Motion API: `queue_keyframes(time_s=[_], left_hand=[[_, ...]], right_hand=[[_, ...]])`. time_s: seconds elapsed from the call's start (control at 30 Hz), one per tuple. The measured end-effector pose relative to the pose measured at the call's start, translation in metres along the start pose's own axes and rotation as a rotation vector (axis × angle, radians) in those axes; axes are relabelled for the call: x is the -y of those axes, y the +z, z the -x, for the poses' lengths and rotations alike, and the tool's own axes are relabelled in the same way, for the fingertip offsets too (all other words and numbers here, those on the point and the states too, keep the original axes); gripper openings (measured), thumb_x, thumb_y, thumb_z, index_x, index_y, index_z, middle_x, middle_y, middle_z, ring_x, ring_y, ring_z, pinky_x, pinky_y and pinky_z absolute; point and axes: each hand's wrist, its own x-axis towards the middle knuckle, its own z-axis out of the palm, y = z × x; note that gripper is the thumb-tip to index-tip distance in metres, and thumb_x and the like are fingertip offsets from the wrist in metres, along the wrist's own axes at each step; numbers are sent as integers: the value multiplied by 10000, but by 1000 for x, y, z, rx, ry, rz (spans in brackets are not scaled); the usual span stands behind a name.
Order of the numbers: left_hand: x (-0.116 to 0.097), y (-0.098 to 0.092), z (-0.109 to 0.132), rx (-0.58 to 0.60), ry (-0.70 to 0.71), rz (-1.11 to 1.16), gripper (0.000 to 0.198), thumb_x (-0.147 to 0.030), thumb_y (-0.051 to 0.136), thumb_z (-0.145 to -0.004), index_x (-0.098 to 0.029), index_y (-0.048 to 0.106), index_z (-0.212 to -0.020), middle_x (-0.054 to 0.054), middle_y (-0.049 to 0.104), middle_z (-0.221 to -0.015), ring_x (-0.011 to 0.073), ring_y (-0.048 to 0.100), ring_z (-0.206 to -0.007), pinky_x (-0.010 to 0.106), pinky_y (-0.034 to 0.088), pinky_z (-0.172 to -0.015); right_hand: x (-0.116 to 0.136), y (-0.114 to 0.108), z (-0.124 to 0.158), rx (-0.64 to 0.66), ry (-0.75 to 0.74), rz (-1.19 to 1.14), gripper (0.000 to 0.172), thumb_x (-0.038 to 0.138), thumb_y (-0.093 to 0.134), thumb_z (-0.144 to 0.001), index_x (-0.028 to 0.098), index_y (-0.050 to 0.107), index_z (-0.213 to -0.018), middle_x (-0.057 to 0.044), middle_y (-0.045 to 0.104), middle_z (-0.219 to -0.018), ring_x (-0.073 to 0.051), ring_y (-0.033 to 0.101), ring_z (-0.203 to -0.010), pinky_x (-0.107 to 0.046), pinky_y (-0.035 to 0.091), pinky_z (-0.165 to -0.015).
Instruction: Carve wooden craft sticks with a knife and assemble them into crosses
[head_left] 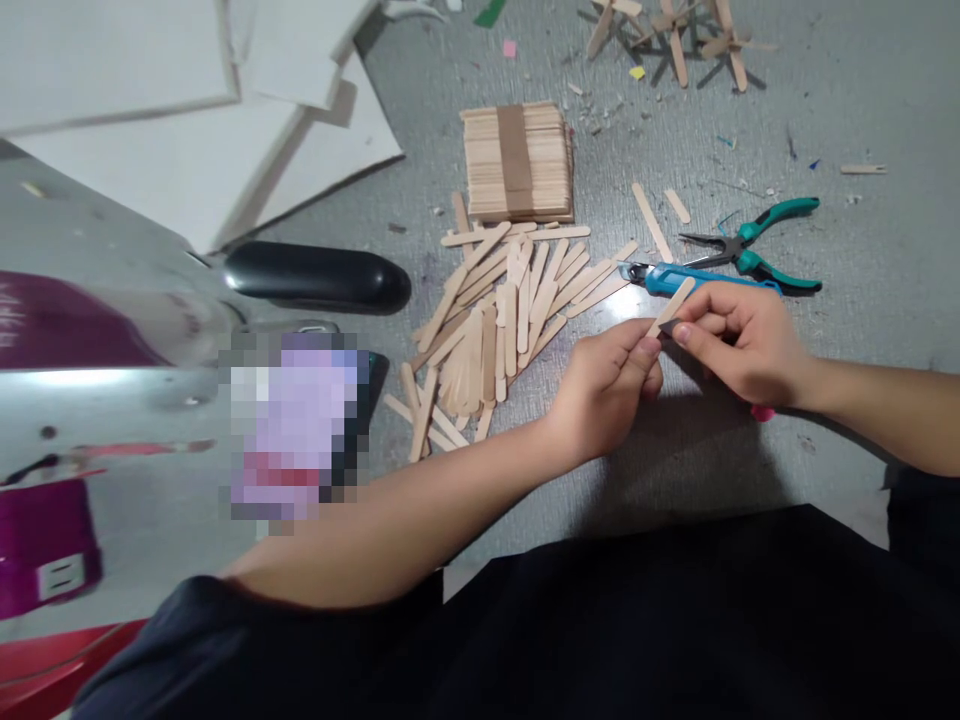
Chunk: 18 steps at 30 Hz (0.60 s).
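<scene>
My left hand (pixel 607 385) is closed, pinching a wooden craft stick (pixel 677 302) that slants up to the right. My right hand (pixel 739 335) grips a small dark grey piece (pixel 667 327) with a pointed corner, pressed against the stick near the left fingertips; its kind is unclear. Just behind the right hand lies a blue utility knife (pixel 686 280), partly covered by that hand. Beyond it are pliers (pixel 739 250) with teal handles, jaws to the left. A loose heap of craft sticks (pixel 517 310) spreads left of my hands.
A banded bundle of craft sticks (pixel 516 165) lies behind the heap. Several crossed-stick assemblies (pixel 671 30) stand at the back. To the left are a black oblong case (pixel 319 275), a blurred-out phone-like item (pixel 296 425), white boards (pixel 135 60) and a purple box (pixel 45 545).
</scene>
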Motion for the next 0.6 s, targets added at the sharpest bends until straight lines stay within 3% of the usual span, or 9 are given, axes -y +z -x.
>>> queue_keyframes(time_s=[0.17,0.4,0.6], left_hand=[[-3,0,-2,12,2,3,397,-417,535,-1187,-232,637,-850,-53,596,-618,122,492,-575,311,403,-624],[-4,1,0,14,-4,-8,425,-427,533,-1183,-239,600,-807,-43,589,-628,129,496,-595,322,386,-621],[-4,0,-1,13,-1,-49,434,-403,522,-1179,-242,592,-782,-36,582,-631,139,511,-627,333,383,-647]], right_hand=[[-3,2,1,-65,-53,83,225,395,822,-1072,266,672,-966,90,471,-571,-123,352,-519,-334,294,-536],[-5,3,2,-119,-136,186,126,298,750,-1049,268,671,-956,89,477,-575,-132,378,-522,-333,300,-534],[-1,4,3,-70,-135,192,162,265,737,-1041,275,627,-922,112,400,-558,-108,286,-492,-323,208,-504]])
